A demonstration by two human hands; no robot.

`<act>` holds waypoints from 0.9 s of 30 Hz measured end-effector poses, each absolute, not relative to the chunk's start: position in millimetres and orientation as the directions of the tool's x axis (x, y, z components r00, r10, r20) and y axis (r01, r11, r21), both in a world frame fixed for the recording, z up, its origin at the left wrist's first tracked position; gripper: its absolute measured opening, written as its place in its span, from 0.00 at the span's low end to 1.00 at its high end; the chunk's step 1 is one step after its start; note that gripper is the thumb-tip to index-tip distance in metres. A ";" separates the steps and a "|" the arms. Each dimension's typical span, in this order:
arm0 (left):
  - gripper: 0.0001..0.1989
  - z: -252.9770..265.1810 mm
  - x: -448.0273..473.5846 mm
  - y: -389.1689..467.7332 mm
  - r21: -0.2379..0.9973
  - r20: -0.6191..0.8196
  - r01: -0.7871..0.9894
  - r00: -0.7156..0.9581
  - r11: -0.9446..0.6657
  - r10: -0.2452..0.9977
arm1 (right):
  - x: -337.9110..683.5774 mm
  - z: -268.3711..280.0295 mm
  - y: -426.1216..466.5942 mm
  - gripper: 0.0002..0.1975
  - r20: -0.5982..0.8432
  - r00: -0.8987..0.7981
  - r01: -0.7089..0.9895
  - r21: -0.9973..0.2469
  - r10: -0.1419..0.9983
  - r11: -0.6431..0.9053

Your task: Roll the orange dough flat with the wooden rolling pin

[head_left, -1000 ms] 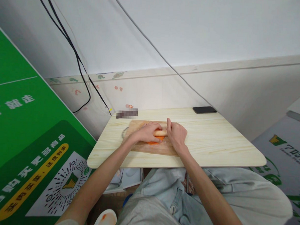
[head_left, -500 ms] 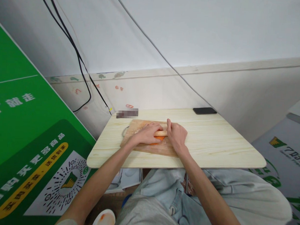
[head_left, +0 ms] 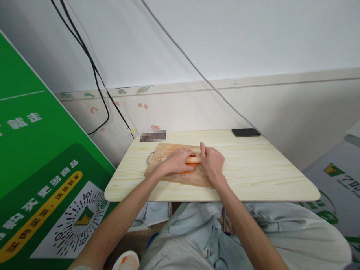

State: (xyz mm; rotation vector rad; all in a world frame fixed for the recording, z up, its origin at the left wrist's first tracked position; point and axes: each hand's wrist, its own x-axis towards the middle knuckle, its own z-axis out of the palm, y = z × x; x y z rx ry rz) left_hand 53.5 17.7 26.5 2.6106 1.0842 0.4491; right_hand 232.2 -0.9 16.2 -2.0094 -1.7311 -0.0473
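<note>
A wooden cutting board [head_left: 178, 180] with a metal ring handle lies on the pale table. Across it runs a light wooden rolling pin [head_left: 193, 160], over a flat orange piece [head_left: 191, 166] that looks like dough. My left hand [head_left: 177, 160] is curled over the pin's left part, fingers on the far side and thumb low against the orange piece. My right hand [head_left: 212, 163] is closed in a fist round the pin's right part, thumb pointing away from me. Both ends of the pin and much of the orange piece are hidden under my hands.
A black phone [head_left: 246, 132] lies at the table's back right. A blurred dark object [head_left: 152, 136] is at the back left. The table [head_left: 270, 173] meets the wall, where cables hang. Below left is a white bowl [head_left: 126, 263] with orange smears. A green panel [head_left: 34, 145] stands left.
My hands and the rolling pin stay in almost the same place. Slightly less of the orange piece seems to show below the pin.
</note>
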 end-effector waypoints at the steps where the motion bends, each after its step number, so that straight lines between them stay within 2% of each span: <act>1: 0.13 26.5 53.7 17.2 0.365 0.178 0.635 0.670 -0.681 0.720 | 232.1 16.3 -0.9 0.36 0.331 0.197 0.939 -0.333 0.923 -0.081; 6: 0.14 29.0 54.6 15.1 0.348 0.179 0.647 0.664 -0.678 0.726 | 232.1 16.1 -0.1 0.36 0.317 0.200 0.941 -0.327 0.927 -0.091; 20: 0.16 28.0 51.8 18.4 0.418 0.189 0.595 0.682 -0.686 0.706 | 233.4 13.2 1.0 0.36 0.318 0.195 0.940 -0.332 0.928 -0.084; 22: 0.20 31.1 50.2 17.8 0.446 0.174 0.576 0.695 -0.685 0.698 | 233.8 13.5 1.2 0.36 0.317 0.191 0.939 -0.334 0.929 -0.079; 25: 0.34 37.5 45.3 13.9 0.498 0.160 0.525 0.727 -0.690 0.668 | 234.1 14.6 0.9 0.36 0.315 0.182 0.939 -0.336 0.931 -0.070; 27: 0.40 41.1 41.0 9.8 0.484 0.152 0.534 0.729 -0.693 0.668 | 234.0 15.6 0.4 0.36 0.315 0.182 0.938 -0.339 0.932 -0.068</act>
